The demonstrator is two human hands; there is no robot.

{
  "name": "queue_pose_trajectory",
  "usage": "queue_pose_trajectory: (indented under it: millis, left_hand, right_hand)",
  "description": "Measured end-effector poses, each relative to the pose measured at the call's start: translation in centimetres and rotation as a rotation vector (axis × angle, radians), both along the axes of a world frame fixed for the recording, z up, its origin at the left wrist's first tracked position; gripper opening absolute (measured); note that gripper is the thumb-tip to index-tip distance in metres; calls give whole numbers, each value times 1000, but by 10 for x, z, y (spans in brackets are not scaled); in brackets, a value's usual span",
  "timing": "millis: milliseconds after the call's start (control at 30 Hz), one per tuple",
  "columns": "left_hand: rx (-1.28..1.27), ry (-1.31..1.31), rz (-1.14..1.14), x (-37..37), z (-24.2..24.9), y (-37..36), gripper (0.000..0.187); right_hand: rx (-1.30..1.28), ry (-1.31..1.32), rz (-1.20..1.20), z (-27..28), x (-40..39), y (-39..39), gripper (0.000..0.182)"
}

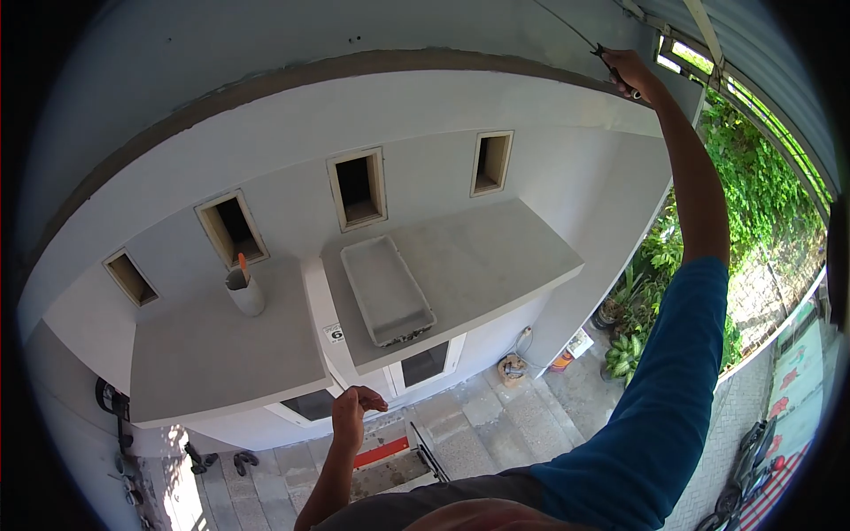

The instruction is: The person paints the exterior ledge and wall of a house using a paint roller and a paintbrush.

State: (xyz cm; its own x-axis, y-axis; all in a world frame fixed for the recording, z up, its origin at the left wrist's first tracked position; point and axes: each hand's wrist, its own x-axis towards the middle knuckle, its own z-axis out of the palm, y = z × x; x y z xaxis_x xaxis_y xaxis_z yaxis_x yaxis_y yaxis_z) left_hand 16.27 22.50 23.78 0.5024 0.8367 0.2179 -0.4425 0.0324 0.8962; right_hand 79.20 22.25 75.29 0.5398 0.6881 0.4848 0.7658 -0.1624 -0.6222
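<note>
My right hand (630,74) is raised at the upper right, its fingers wrapped round the dark handle of a tool (600,55). A thin rod or wire (567,24) runs up and left from the tool, close to the grey upper wall. Lower down, my left hand (358,403) is in front of the grey ledge, with its fingers curled together; whether it holds anything is too small to tell. On the ledge (496,257) lies a shallow white tray (387,288), and a white container (245,295) with an orange-tipped item in it stands further left.
Several framed openings (358,188) line the wall above the ledge. Far below are paving, shoes (245,461) and a bucket (512,370). Plants (625,352) grow at the right, and a motorbike (749,473) stands at the lower right. Metal roof beams (704,31) cross the upper right.
</note>
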Motion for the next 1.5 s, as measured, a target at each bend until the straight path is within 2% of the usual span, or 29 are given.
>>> queue_pose_trajectory:
  millis: [133,200,233,267,333,467,533,667,700,733,767,833,967,1067,1133,1233,1500]
  left_hand:
    - [5,15,59,-6,3,3,55]
    - [20,-4,89,-8,5,4,55]
    - [18,-2,95,-10,4,4,55]
    - [10,6,104,-13,4,4,55]
    - [3,7,104,-11,0,7,55]
    - [7,24,63,-7,1,7,54]
    - [17,42,63,-6,6,7,52]
    - [4,8,37,-7,3,8,54]
    - [2,4,40,-9,0,9,54]
    - [3,2,31,-10,-2,10,54]
    - [-11,6,32,-11,-5,10,54]
    - [-31,-1,34,-10,-7,9,54]
    - [-39,0,31,-7,-6,7,53]
    - [-27,-16,38,-6,-4,9,53]
    - [-24,6,92,-7,-2,9,53]
    - [-25,8,96,-7,-4,12,52]
    - [-36,-13,80,-10,-1,5,52]
  right_hand:
    - [180,-11,32,55,12,28,28]
    - [170,-62,-18,73,27,29,30]
    - [27,300,-85,109,90,41,30]
    - [24,302,-86,101,79,40,30]
    - [112,-100,-59,83,49,29,32]
    - [95,-103,-39,74,73,48,33]
    - [95,-77,2,52,40,29,33]
    - [-82,-61,-62,27,47,-18,28]
    - [-152,-56,-15,16,41,-36,29]
    - [-223,-48,32,7,40,-49,37]
    - [-223,-48,23,1,37,-56,37]
    - [-395,-157,-90,-8,39,-61,47]
    - [-262,-107,-37,-22,46,-54,42]
    - [-146,-97,-8,-6,44,-27,34]
    - [46,-32,16,10,47,1,27]
    - [59,-16,-29,23,45,27,31]
    - [-246,-67,-80,-22,57,-48,37]
